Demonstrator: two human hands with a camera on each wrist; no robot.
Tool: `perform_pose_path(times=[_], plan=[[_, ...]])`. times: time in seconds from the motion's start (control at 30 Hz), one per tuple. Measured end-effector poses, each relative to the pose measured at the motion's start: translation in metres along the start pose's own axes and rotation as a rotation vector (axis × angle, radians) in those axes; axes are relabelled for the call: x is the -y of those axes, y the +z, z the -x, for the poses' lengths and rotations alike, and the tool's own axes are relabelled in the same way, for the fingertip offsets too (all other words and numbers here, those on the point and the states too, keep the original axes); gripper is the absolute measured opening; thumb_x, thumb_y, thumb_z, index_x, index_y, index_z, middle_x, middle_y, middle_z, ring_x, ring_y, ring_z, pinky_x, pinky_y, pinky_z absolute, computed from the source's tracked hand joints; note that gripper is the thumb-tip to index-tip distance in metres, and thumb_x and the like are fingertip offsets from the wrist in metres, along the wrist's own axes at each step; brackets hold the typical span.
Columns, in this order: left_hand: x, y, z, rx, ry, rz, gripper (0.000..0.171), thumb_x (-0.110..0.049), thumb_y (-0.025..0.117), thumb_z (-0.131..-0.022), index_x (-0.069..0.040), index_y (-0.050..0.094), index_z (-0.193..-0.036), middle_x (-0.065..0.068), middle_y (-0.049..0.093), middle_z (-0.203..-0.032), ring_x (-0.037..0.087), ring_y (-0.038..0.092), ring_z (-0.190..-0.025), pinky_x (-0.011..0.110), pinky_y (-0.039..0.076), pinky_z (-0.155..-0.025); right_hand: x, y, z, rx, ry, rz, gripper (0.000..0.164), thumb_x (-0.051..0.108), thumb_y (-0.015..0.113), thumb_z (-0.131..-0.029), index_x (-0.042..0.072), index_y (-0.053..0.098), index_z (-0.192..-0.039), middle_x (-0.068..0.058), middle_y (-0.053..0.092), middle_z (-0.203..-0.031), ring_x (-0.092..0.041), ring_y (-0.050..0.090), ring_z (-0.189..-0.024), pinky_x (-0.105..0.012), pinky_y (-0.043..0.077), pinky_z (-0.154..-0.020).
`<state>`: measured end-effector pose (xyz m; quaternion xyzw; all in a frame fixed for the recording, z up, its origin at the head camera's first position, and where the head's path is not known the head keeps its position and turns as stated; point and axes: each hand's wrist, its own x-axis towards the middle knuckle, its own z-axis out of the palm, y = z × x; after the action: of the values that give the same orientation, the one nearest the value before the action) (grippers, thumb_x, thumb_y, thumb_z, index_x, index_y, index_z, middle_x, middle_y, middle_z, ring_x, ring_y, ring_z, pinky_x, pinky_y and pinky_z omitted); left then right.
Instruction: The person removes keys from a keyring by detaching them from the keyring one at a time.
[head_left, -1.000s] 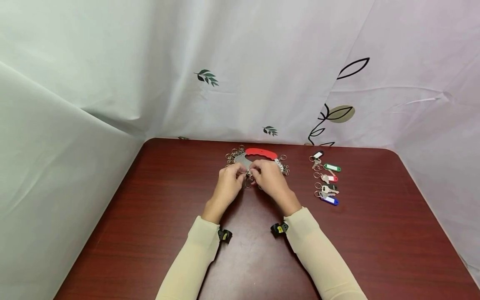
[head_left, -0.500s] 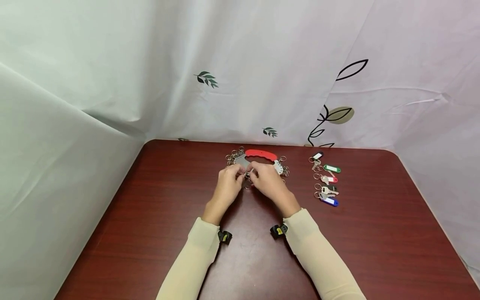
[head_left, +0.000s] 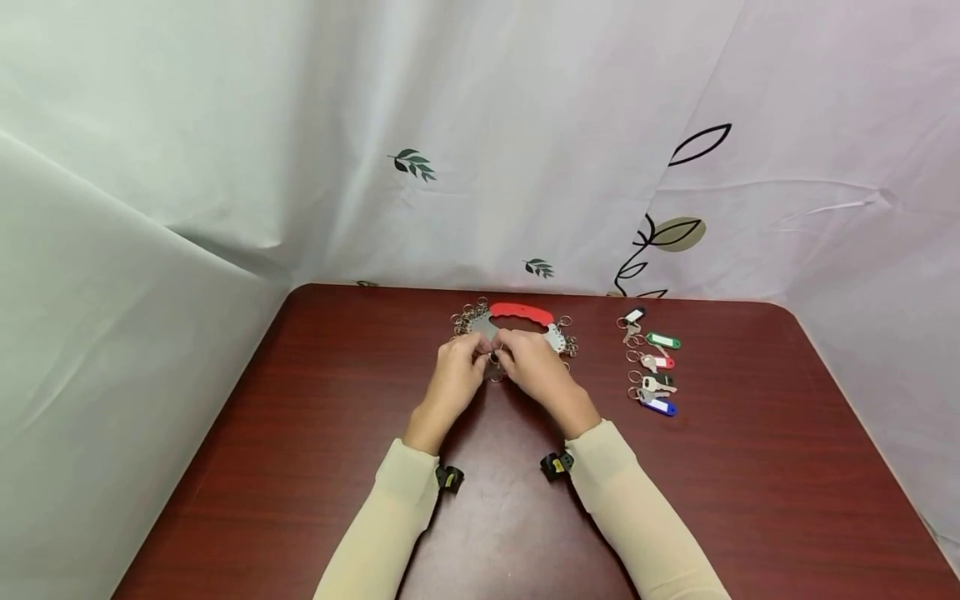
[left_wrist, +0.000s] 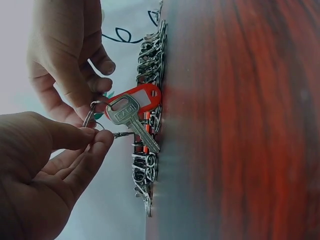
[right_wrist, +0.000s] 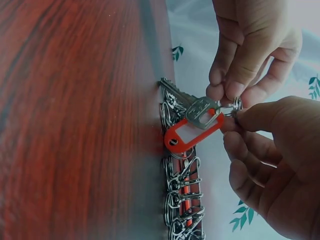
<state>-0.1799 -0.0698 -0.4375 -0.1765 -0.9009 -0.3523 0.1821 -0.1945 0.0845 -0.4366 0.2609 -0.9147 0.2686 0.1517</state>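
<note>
My left hand (head_left: 456, 371) and right hand (head_left: 536, 367) meet over the front of a key holder with a red grip (head_left: 522, 312) and a curved metal plate (head_left: 483, 326). Between the fingertips, in the left wrist view, hangs a silver key (left_wrist: 129, 116) with a red key tag (left_wrist: 145, 98). The right finger and thumb pinch the key ring (left_wrist: 90, 116). The left thumb and finger pinch a small metal clasp (left_wrist: 124, 134) at the holder's edge. Fingers cover part of where ring and clasp meet.
Several keys with green (head_left: 663, 341), red (head_left: 663, 363) and blue (head_left: 659, 407) tags lie in a column on the right of the brown table (head_left: 735, 467). More clasps (right_wrist: 182, 210) line the holder's edge. A white curtain (head_left: 480, 183) stands behind.
Both hands stay at the holder's front with small finger movements. The right fingertips have shifted slightly left, closer to the left ones. The head view has tilted up a little.
</note>
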Motion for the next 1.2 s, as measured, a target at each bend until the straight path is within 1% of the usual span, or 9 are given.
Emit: perform_pose_path(times=[0.3,0.5,0.7,0.83,1.0,1.1,1.2], plan=[[0.0006,0.0010,0.0013,0.001,-0.019,0.006,0.013,0.006,0.069,-0.078,-0.005,0.067,-0.084,0.009,0.071,-0.080,0.021,0.064,-0.077,0.036,0.056,-0.069,-0.0002,0.0036,0.0018,-0.063,0.033,0.008,0.006,0.007,0.066,-0.084,0.013,0.069,-0.084,0.001,0.067,-0.073,-0.013,0.055,-0.061,-0.032,0.050,-0.057],[0.0014,0.0013,0.0021,-0.007,-0.027,0.014,0.013,0.006,0.069,-0.078,-0.005,0.067,-0.084,0.010,0.071,-0.079,0.020,0.065,-0.075,0.035,0.057,-0.066,-0.0009,0.0062,0.0021,-0.119,0.041,-0.023,0.009,0.003,0.064,-0.082,0.011,0.067,-0.081,0.001,0.065,-0.068,-0.012,0.054,-0.058,-0.031,0.050,-0.054],[0.0015,0.0015,0.0018,0.000,-0.050,0.031,0.012,0.005,0.069,-0.078,-0.004,0.066,-0.084,0.010,0.071,-0.078,0.018,0.065,-0.073,0.034,0.057,-0.065,-0.0010,0.0065,0.0013,-0.139,0.058,-0.059,0.009,0.003,0.062,-0.083,0.011,0.067,-0.081,0.001,0.064,-0.067,-0.011,0.055,-0.058,-0.028,0.049,-0.053],[0.0007,0.0017,0.0017,0.009,-0.067,0.035,0.013,0.005,0.070,-0.078,-0.004,0.066,-0.086,0.010,0.071,-0.078,0.018,0.065,-0.073,0.034,0.057,-0.066,0.0001,0.0063,0.0010,-0.165,0.069,-0.070,0.008,0.003,0.063,-0.082,0.010,0.067,-0.080,0.001,0.064,-0.066,-0.011,0.056,-0.058,-0.029,0.051,-0.054],[-0.0001,0.0021,0.0015,0.019,-0.077,0.032,0.013,0.004,0.071,-0.080,-0.004,0.066,-0.088,0.007,0.071,-0.078,0.017,0.065,-0.073,0.033,0.058,-0.066,0.0012,0.0085,0.0005,-0.202,0.114,-0.090,0.007,0.002,0.063,-0.079,0.008,0.066,-0.080,-0.001,0.066,-0.065,-0.012,0.058,-0.058,-0.031,0.053,-0.055],[-0.0001,0.0023,0.0011,0.020,-0.070,0.027,0.012,0.004,0.070,-0.080,-0.004,0.066,-0.088,0.007,0.071,-0.077,0.017,0.065,-0.072,0.033,0.057,-0.065,0.0015,0.0093,-0.0001,-0.198,0.153,-0.108,0.007,0.002,0.062,-0.079,0.007,0.066,-0.081,-0.001,0.065,-0.064,-0.011,0.058,-0.058,-0.032,0.053,-0.056],[0.0002,0.0025,0.0007,0.021,-0.062,0.022,0.013,0.004,0.070,-0.080,-0.005,0.065,-0.088,0.007,0.071,-0.077,0.017,0.065,-0.072,0.034,0.057,-0.065,0.0015,0.0087,-0.0005,-0.157,0.169,-0.117,0.013,0.001,0.060,-0.081,0.007,0.069,-0.087,-0.001,0.064,-0.062,-0.010,0.057,-0.053,-0.031,0.052,-0.053]])
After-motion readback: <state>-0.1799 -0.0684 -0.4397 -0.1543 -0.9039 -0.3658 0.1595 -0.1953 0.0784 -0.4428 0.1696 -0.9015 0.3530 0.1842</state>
